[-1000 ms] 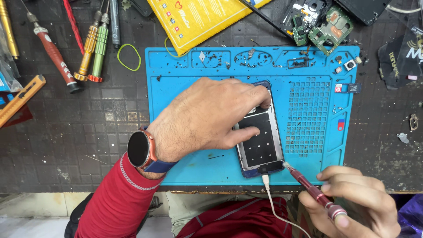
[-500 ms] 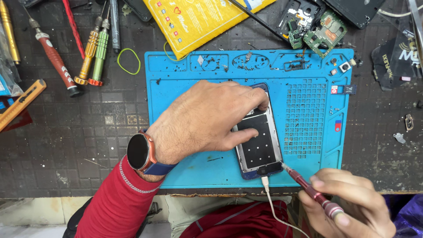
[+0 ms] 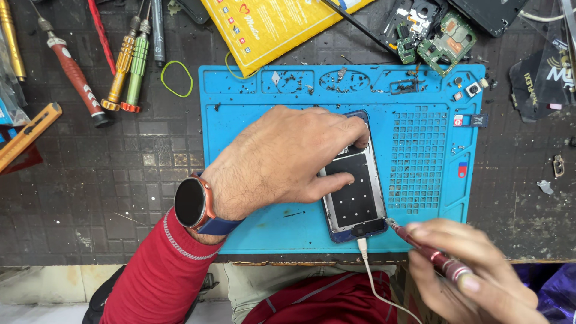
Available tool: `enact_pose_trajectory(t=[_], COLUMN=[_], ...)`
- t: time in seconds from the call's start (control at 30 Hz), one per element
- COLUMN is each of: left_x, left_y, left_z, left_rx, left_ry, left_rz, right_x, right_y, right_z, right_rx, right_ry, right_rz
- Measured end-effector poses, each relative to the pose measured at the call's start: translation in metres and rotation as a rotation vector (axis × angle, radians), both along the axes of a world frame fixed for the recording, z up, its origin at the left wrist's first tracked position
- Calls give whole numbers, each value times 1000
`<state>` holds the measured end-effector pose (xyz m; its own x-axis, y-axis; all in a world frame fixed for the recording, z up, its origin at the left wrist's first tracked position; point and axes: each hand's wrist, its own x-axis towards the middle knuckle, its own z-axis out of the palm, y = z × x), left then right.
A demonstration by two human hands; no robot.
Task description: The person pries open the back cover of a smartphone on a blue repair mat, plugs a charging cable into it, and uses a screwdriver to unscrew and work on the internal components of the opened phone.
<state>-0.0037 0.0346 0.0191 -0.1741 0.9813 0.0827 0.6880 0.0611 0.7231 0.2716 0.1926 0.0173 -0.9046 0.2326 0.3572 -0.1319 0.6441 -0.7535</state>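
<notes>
One phone (image 3: pixel 355 191) lies on one blue mat (image 3: pixel 258 234), with one white cable (image 3: pixel 375 282) plugged in. Four screwdrivers sit near the desk's top-left corner: red (image 3: pixel 75 77), yellow (image 3: pixel 122 65), green (image 3: pixel 138 63) and grey (image 3: pixel 158 33). One rubber band (image 3: pixel 176 78), one circuit board (image 3: pixel 447 45).

Yellow padded envelope (image 3: pixel 276 27), green circuit board (image 3: pixel 447 49), green rubber band (image 3: pixel 177 78)

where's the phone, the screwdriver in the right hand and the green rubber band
phone (image 3: pixel 355 195), head view, on its dark inner plate
screwdriver (image 3: pixel 427 251), head view, on its red shaft
rubber band (image 3: pixel 163 81), head view, on the loop's left side
</notes>
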Motion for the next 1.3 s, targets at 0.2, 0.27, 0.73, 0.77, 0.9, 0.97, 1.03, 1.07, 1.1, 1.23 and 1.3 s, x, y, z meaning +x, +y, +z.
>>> enact_pose_trajectory(t=[0.2, 0.27, 0.73, 0.77, 0.9, 0.97, 1.03, 1.07, 1.1, 1.23, 1.3], left_x=[0, 0, 1, 1, 2, 2, 2, 2, 2, 2, 2], left_y=[0, 0, -1, -1, -1, -1, -1, -1, -1, -1, 0], left_z=[-1, -1, -2, -2, -1, -1, 0, 0, 0, 0, 0], left_rx=[12, 5, 37, 28, 2, -2, 3, 1, -2, 11, 19], left_ry=[-13, -11, 16, 12, 4, 18, 43, 46, 50, 44, 40], left_rz=[4, 6, 10, 8, 7, 10, 8, 7, 5, 3, 5], right_x=[-3, -5, -12, -15, -22, -22, -20, -20, -19, -14, -14], right_y=[-4, -5, -16, -15, -21, -23, -24, -23, -23, -27, -30], right_z=[2, 6, -1, 2, 14, 17, 15, 10, 7, 2, 2], right_rx=[159, 55, 96, 118, 89, 38, 36, 62, 87, 66, 14], right_ry=[-98, -81, -45, 35, 1, -163, -183, -101, -19, -31, -184], right_rz=[-107, -71, -110, -49, -97, -178, -201, -179, -158, -198, -251])
